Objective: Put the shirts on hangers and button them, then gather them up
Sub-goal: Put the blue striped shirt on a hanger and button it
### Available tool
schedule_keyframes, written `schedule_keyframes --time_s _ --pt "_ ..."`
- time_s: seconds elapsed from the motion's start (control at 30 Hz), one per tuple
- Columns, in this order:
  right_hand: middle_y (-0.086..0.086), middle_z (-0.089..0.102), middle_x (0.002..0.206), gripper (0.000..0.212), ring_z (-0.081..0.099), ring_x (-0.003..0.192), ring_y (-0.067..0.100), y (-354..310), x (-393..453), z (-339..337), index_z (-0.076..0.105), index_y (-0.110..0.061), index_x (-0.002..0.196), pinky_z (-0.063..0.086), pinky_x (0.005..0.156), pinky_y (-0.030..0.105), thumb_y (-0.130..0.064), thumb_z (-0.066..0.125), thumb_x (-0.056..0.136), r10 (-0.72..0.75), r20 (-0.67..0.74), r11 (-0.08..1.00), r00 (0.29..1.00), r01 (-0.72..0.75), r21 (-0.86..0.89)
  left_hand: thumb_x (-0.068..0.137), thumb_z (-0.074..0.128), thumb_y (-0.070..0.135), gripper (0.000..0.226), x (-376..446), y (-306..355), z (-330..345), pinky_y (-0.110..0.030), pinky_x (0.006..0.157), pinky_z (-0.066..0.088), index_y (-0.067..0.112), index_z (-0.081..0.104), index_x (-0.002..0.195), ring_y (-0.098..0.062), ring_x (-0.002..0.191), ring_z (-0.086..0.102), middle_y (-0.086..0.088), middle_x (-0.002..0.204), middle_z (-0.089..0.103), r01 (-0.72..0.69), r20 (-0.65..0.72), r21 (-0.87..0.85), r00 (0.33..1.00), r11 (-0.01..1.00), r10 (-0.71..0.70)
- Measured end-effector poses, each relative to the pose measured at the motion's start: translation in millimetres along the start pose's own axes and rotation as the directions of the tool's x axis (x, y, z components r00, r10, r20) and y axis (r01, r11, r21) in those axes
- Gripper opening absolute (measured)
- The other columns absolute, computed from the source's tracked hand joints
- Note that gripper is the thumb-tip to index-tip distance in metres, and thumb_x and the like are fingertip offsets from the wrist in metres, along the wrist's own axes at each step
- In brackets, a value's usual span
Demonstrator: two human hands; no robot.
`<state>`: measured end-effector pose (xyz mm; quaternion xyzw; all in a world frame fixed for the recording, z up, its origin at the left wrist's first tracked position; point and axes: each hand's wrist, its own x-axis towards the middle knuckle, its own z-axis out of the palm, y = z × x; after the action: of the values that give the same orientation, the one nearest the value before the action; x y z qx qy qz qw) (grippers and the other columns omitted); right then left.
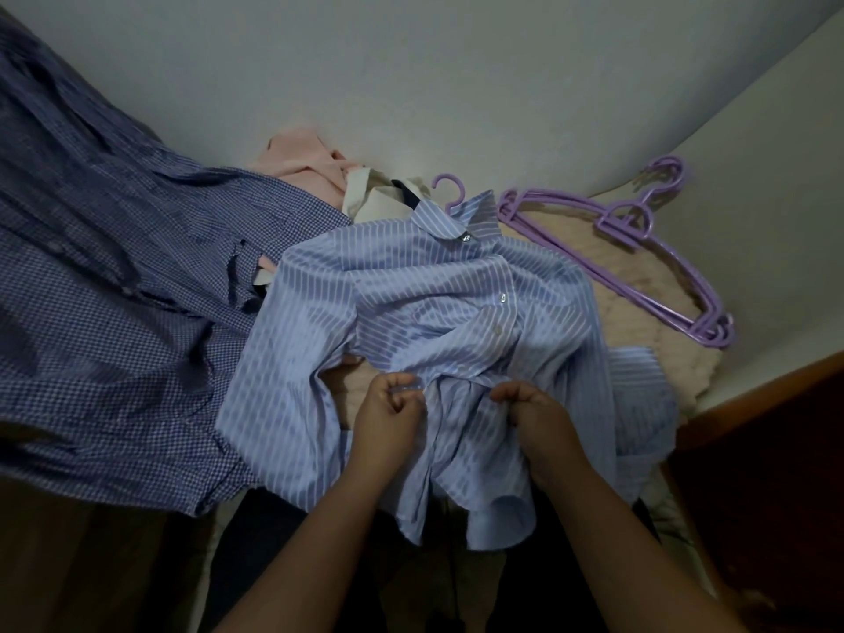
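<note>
A light blue shirt with white stripes (438,294) lies on the bed with a purple hanger hook (450,190) poking out at its collar. Its upper buttons look closed. My left hand (388,406) pinches the left edge of the placket low on the front. My right hand (532,406) pinches the facing edge, a short gap away. A dark blue checked shirt (114,276) spreads out at the left. Behind the collar lie a pink garment (301,162) and a cream one (374,198).
A stack of spare purple hangers (639,249) lies at the right on a beige fluffy cover (607,285). A wooden bed edge (767,390) runs along the lower right. A pale wall fills the top.
</note>
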<state>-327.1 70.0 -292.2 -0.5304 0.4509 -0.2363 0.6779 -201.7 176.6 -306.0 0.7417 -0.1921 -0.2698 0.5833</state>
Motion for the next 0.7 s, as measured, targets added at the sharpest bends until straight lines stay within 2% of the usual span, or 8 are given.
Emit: schedule_keyframes --time_s 0.13,0.23,0.3,0.37,0.43,0.5,0.6,0.7 --pt "0.007 0.066 0.087 0.032 0.061 0.086 0.025 2.8 2.9 -4.7 0.067 -0.012 0.081 0.051 0.076 0.034 0.005 0.041 0.090 0.070 0.042 0.990 0.997 -0.074 0.116 0.093 0.055 0.006 0.023 1.9 -4.5 1.6 -0.033 0.067 0.044 0.028 0.050 0.088 -0.020 0.068 0.053 -0.006 0.074 0.058 0.013 0.012 0.008 1.000 1.000 -0.013" --pt "0.004 0.066 0.098 0.018 0.062 0.085 0.015 4.6 3.5 -5.3 0.065 -0.015 0.095 0.052 0.071 0.025 0.000 0.055 0.089 0.043 0.109 0.993 0.993 -0.055 0.107 0.093 0.056 0.007 0.023 2.9 -4.7 1.7 -0.032 0.068 0.044 0.029 0.050 0.087 -0.016 0.067 0.053 -0.003 0.073 0.057 0.012 0.021 0.027 1.000 1.000 -0.012" --pt "0.003 0.060 0.112 0.032 0.059 0.090 0.010 8.5 5.0 -8.7 0.059 -0.018 0.108 0.052 0.068 0.017 0.006 0.057 0.087 -0.011 0.148 1.000 0.989 0.011 0.001 0.094 0.055 0.008 0.023 3.4 -4.2 1.0 -0.030 0.068 0.044 0.030 0.051 0.087 -0.016 0.068 0.053 -0.004 0.074 0.056 0.002 0.031 0.037 1.000 0.999 -0.003" --pt "-0.002 0.056 0.119 0.045 0.057 0.097 0.008 10.1 4.4 -11.9 0.054 -0.023 0.113 0.052 0.071 0.017 0.013 0.050 0.088 -0.045 0.200 0.998 0.979 0.054 -0.040 0.094 0.055 0.009 0.023 3.5 -3.6 0.4 -0.025 0.065 0.044 0.031 0.050 0.088 -0.014 0.067 0.052 -0.004 0.074 0.055 -0.010 0.039 0.041 0.999 0.999 0.009" --pt "-0.009 0.053 0.121 0.053 0.055 0.102 0.005 10.0 3.3 -13.7 0.053 -0.028 0.115 0.053 0.076 0.018 0.017 0.044 0.088 -0.063 0.260 0.997 0.963 0.070 -0.019 0.095 0.054 0.010 0.021 3.2 -2.8 0.8 -0.019 0.062 0.043 0.030 0.050 0.089 -0.010 0.064 0.050 -0.001 0.071 0.053 -0.016 0.037 0.048 0.999 0.999 0.014" --pt "-0.010 0.052 0.125 0.056 0.054 0.108 0.007 8.1 2.7 -14.4 0.054 -0.030 0.113 0.052 0.077 0.018 0.018 0.043 0.087 -0.070 0.291 0.997 0.954 0.074 -0.001 0.095 0.054 0.009 0.021 3.2 -2.6 1.9 -0.021 0.063 0.043 0.029 0.050 0.089 -0.009 0.064 0.050 0.000 0.072 0.054 -0.025 0.033 0.042 0.999 0.999 0.023" --pt "-0.005 0.056 0.125 0.044 0.053 0.113 0.010 6.6 -0.7 -13.0 0.062 -0.030 0.104 0.050 0.077 0.013 0.010 0.052 0.089 -0.098 0.267 0.993 0.959 0.111 -0.037 0.094 0.054 0.006 0.024 2.7 -1.4 3.5 -0.023 0.065 0.042 0.029 0.050 0.088 -0.008 0.066 0.051 0.002 0.074 0.055 -0.041 0.042 0.028 0.998 0.999 0.040" --pt "-0.014 0.062 0.109 0.030 0.054 0.107 0.003 4.3 -3.2 -10.2 0.067 -0.032 0.093 0.046 0.075 0.004 -0.003 0.058 0.090 -0.126 0.249 0.975 0.960 0.166 -0.147 0.094 0.054 0.007 0.023 1.0 0.1 4.1 -0.027 0.065 0.042 0.029 0.049 0.088 -0.011 0.064 0.049 0.001 0.072 0.051 -0.059 0.065 0.041 0.996 0.997 0.057"
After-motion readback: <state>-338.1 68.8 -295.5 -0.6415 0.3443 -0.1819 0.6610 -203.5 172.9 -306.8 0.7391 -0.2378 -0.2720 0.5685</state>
